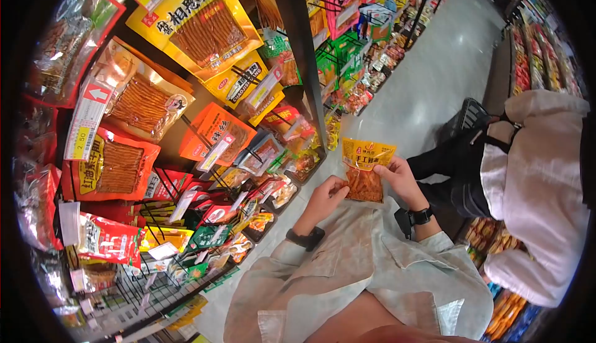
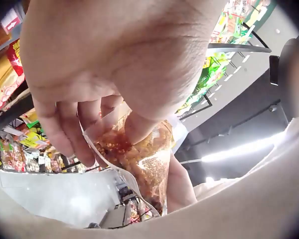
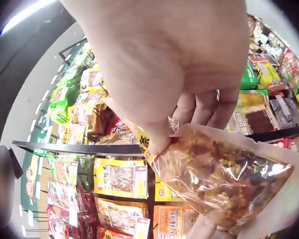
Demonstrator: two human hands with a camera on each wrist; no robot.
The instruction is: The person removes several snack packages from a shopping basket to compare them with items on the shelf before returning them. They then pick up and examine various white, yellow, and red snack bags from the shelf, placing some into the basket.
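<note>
A small yellow snack packet (image 1: 365,169) with a clear window full of reddish spicy strips is held upright in front of me by both hands. My left hand (image 1: 328,195) pinches its lower left edge, thumb on the front. My right hand (image 1: 399,178) grips its right side, fingers behind it. The left wrist view shows the packet (image 2: 139,162) from below with my fingers (image 2: 72,132) curled on its edge. Seen from the right wrist, the packet (image 3: 222,177) sits under my right thumb and fingers (image 3: 199,107).
Racks of hanging snack packets (image 1: 186,26) with price tags fill the left, a black upright post (image 1: 304,51) between them. A grey shop aisle (image 1: 434,70) runs ahead. Another person in a white top (image 1: 546,188) crouches at the right beside a black basket (image 1: 465,119).
</note>
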